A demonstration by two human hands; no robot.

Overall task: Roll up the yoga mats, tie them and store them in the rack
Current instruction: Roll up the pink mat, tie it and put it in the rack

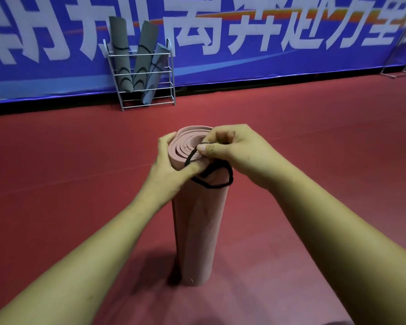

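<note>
A rolled pink yoga mat (201,231) stands upright on the red floor, straight in front of me. My left hand (171,165) grips the top of the roll from the left, thumb across its front. My right hand (234,151) pinches a black elastic band (217,178) over the top end of the roll. The band loops loosely round the upper front of the mat. Farther back, a white wire rack (145,90) leans against the wall and holds three rolled grey and blue mats (148,64), each with black bands round it.
A blue banner (267,43) with large white characters runs along the whole back wall. A metal stand (399,71) is at the far right by the banner. The red floor (314,137) stretches between me and the rack.
</note>
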